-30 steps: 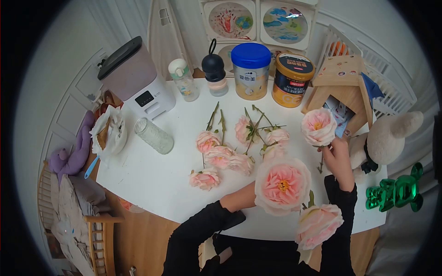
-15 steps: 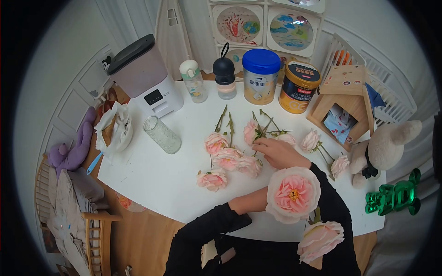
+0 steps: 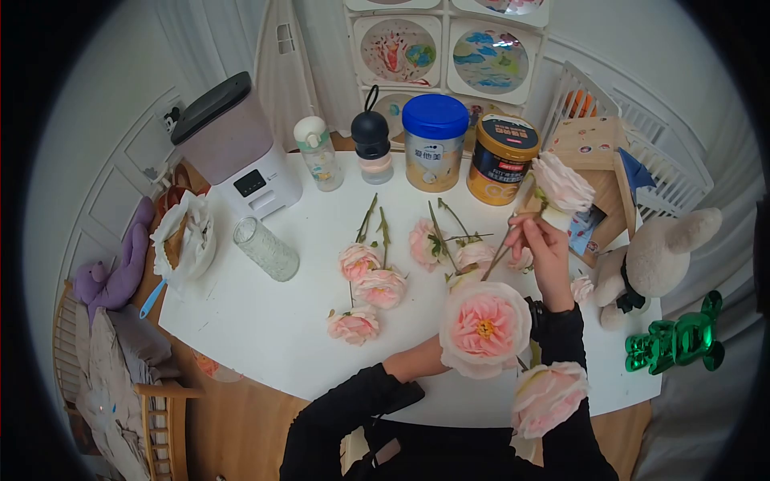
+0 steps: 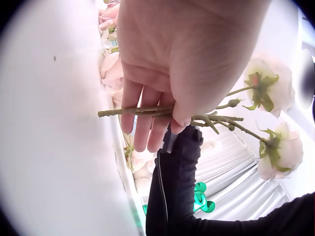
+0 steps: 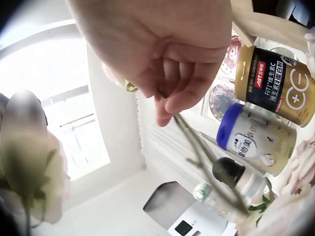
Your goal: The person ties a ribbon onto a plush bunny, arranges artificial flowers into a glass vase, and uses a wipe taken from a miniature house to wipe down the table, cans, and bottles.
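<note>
My left hand [image 4: 167, 73] holds the stems of pink roses, the thumb laid over them. Two of their blooms show in the head view, a large open rose [image 3: 485, 329] and a lower rose [image 3: 550, 398]; the large one hides most of the left hand there. Raised over the table's right side, my right hand [image 3: 547, 252] pinches the stem of another pink rose [image 3: 564, 183], bloom up. Beneath and left of it lie several roses, among them a rose [image 3: 379, 287] in the left group and a rose [image 3: 425, 243] in the middle.
A textured glass vase [image 3: 267, 250] stands on the white table [image 3: 241, 321] at left, before a dispenser [image 3: 233, 144]. Along the back are two bottles, a blue-lidded can [image 3: 435, 144] and a gold-rimmed tub [image 3: 504, 160]. A wooden house [image 3: 589, 144], plush toy [image 3: 662, 252] and green figurine [image 3: 676, 337] stand right.
My right hand let go of a rose at the right, reached in to the middle, and took up a rose from the left group. It has lifted back rightward; the left hand keeps its roses.
</note>
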